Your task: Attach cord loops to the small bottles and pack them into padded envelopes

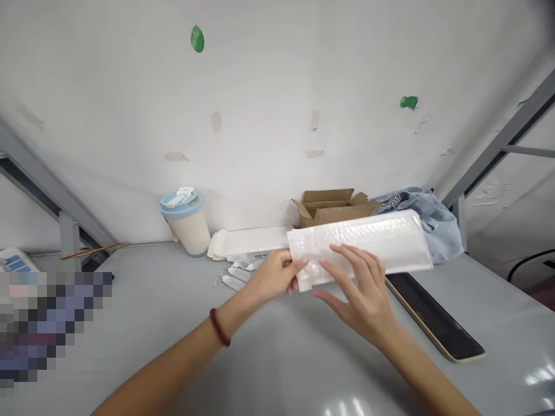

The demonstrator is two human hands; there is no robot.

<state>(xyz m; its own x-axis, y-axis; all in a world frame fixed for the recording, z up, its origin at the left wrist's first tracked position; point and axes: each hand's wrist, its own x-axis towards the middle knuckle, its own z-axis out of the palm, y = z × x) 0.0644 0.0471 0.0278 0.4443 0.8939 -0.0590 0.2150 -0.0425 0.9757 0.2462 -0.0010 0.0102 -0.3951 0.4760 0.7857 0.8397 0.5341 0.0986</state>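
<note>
A long white bubble-lined envelope (362, 240) is held slightly above the grey table, tilted up toward its right end. My left hand (274, 274) pinches its left end between thumb and fingers. Over the envelope's lower left part, my right hand (358, 289) has its fingers spread, the fingertips at the envelope's face and the thumb below its edge. Whether those fingertips press on it I cannot tell. Behind my left hand lie several small white tags with strings (236, 277), partly hidden, and a stack of flat white envelopes (251, 241).
A cream cup with a blue lid (188, 228) stands left by the wall. An open cardboard box (329, 208) and light-blue cloth (442, 231) sit behind the envelope. On the right lies a dark-screened phone (436, 318). Metal posts rise at both sides; a person's blurred-out part shows left.
</note>
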